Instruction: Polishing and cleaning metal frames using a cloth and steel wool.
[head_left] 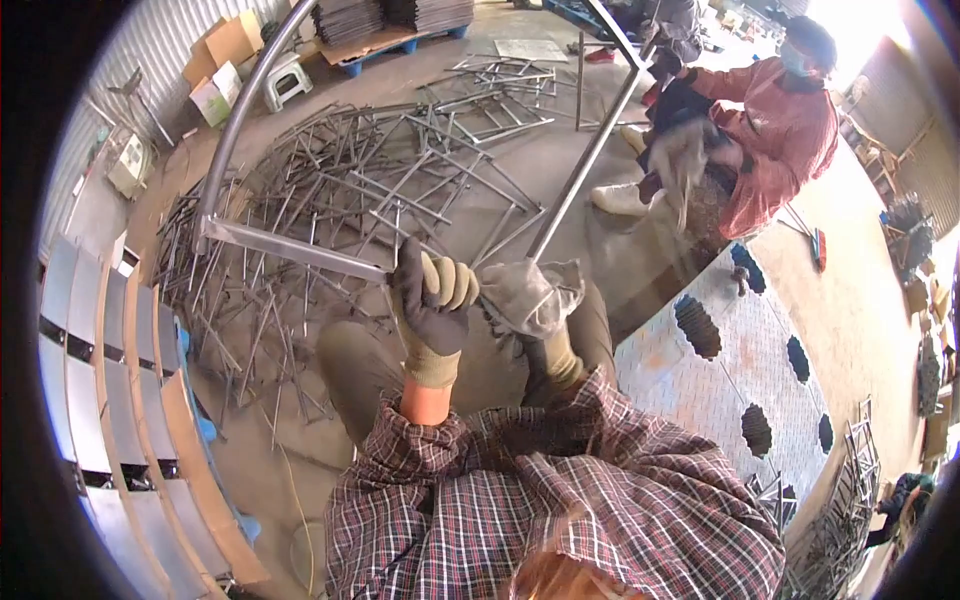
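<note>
My left hand point(432, 300), in a dark and tan work glove, grips the lower bar of a large metal frame point(290, 250) with a curved tube on its left side. My right hand point(530, 300), also gloved, holds a crumpled grey rag pressed against the same bar near the corner where a straight tube point(590, 150) rises away from me. Both forearms come out of plaid sleeves at the bottom.
A heap of thin welded metal rods point(380, 180) covers the concrete floor ahead. Another person point(770, 130) in a red jacket crouches at the upper right by the frame's far end. A perforated steel plate point(740, 370) lies right; stacked grey panels point(100, 350) stand left.
</note>
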